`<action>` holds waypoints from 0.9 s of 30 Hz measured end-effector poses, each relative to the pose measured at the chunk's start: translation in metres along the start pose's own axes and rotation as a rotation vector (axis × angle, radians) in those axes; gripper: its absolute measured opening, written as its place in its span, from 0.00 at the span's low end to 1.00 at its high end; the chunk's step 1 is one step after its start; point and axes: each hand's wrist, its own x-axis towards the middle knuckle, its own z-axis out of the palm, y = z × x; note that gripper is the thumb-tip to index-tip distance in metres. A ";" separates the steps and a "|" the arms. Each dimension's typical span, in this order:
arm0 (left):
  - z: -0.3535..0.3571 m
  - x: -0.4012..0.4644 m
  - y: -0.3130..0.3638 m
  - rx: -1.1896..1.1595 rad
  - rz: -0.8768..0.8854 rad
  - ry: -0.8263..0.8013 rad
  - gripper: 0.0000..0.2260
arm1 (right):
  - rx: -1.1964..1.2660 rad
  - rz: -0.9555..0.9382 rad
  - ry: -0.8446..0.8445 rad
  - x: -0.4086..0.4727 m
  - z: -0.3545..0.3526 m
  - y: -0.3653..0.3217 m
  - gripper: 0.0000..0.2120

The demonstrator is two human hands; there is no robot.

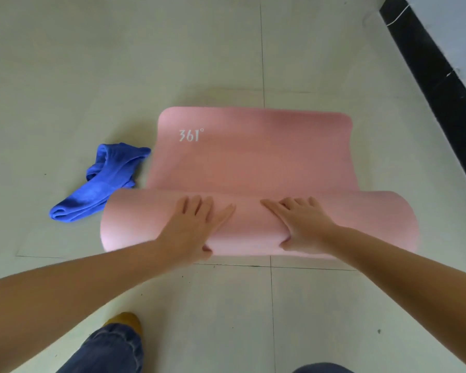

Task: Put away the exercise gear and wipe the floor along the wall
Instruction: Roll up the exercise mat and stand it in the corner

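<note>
A: Mat position?
B: Pink mat on the tiled floor, near end rolled, far end flat, "361°" showing.
A: Hands?
B: Left hand and right hand both press flat on the roll, fingers straight, thumbs tucked under its near edge.
A: Cloth?
B: Blue cloth bunched, touching the mat's left edge.

I saw bare tiled floor lying open beyond my left hand; a blue cloth touched the pink mat just outside it. Well right of my right hand, the black baseboard closed that side.
</note>
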 end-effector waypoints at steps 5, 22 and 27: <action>-0.018 -0.055 0.037 -0.160 0.057 -0.155 0.47 | 0.050 -0.118 -0.265 -0.039 0.003 -0.018 0.48; -0.015 -0.015 0.019 -0.113 0.022 -0.203 0.53 | 0.551 0.322 -0.048 0.026 -0.018 0.022 0.33; -0.006 0.003 0.022 -0.108 -0.058 -0.396 0.57 | 0.079 0.244 0.139 0.009 -0.013 -0.019 0.28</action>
